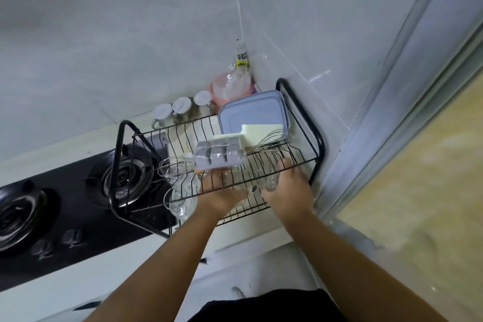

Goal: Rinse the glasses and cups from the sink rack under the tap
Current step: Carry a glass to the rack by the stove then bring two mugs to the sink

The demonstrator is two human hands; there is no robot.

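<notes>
Glass cup (271, 181) in curled right hand (290, 188)

Bottle label: you will find a bottle (241, 50) standing in the wall corner behind the rack (317, 138). Its label (242, 58) is white above and yellow below, with dark print across it that is too small and blurred to read.
Hob marks: you can see pale marks (70, 237) on the black hob (86, 219) near its front edge. Their shapes are smeared and no character can be made out.
Brands, numbers, signs: you have 0 legible items to record in this view.
</notes>
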